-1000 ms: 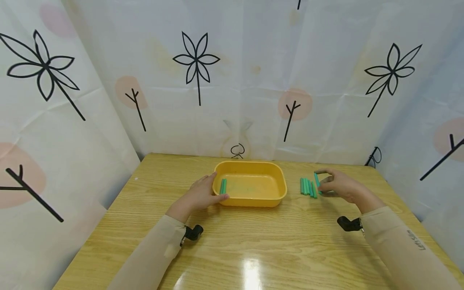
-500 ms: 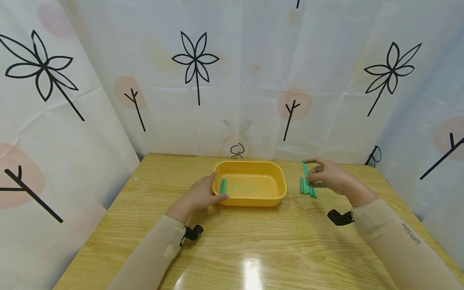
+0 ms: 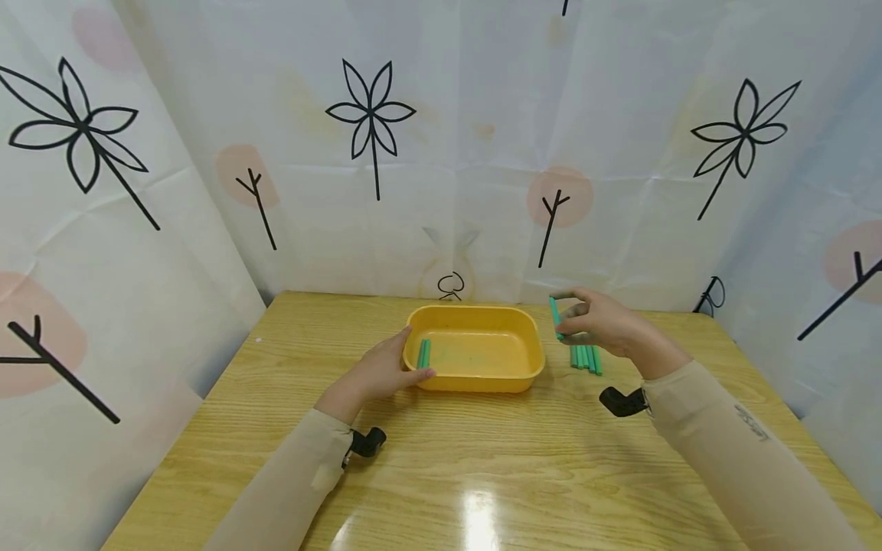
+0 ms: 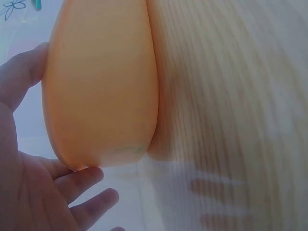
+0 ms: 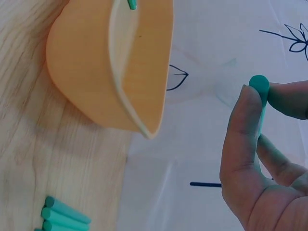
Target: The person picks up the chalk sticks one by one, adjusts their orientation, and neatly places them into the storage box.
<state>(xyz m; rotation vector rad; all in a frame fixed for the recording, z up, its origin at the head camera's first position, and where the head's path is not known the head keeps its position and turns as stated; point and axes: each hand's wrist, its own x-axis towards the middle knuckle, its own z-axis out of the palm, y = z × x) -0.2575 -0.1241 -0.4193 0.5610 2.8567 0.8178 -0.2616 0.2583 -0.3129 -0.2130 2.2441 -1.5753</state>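
My left hand holds the left end of a yellow plastic basin, thumb over the front rim and fingers along the outside. In the left wrist view, the thumb and fingertips touch the basin wall and the other fingers spread below it. Two green round sticks lie side by side inside at the left. Right of the basin, my right hand pinches another green stick between thumb and fingers, raised above the table. Under that hand lie several more green sticks in a row, their far ends partly hidden.
The wooden table carries the basin near its back edge. A printed white cloth hangs close behind and on both sides. Black wrist cameras stick out below the sleeves. A dark cable shows at the back right corner.
My right hand has lifted its green stick off the right side of the row and carried it left and up, over the other sticks toward the basin. The left hand stays on the basin.
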